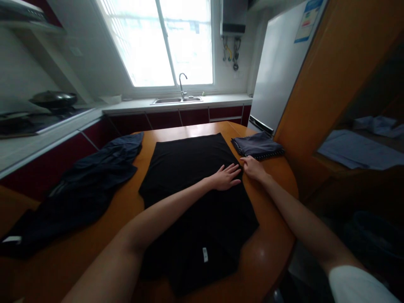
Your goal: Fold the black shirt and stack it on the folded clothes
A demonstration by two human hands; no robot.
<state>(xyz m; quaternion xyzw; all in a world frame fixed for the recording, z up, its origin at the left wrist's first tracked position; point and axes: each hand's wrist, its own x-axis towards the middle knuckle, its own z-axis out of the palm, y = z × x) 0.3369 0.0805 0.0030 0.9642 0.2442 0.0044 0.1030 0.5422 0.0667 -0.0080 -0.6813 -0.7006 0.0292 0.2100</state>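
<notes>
A black shirt [192, 168] lies spread flat on the orange-brown wooden table [274, 210], its small white label [205, 254] toward me. My left hand [226, 177] rests palm down on the shirt near its right side, fingers spread. At the shirt's right edge is my right hand [253, 168], its fingers curled and pinching the cloth there. Just beyond my right hand sits a folded dark grey garment stack [257, 145] with a patterned lower edge. My left forearm crosses over the shirt and covers part of it.
A crumpled dark navy garment [94, 181] lies along the table's left side. Behind are a counter with a sink [168, 101] and faucet [182, 84], and a stove with a pan [53, 99]. A fridge [280, 63] and wooden cabinet [341, 80] stand at right.
</notes>
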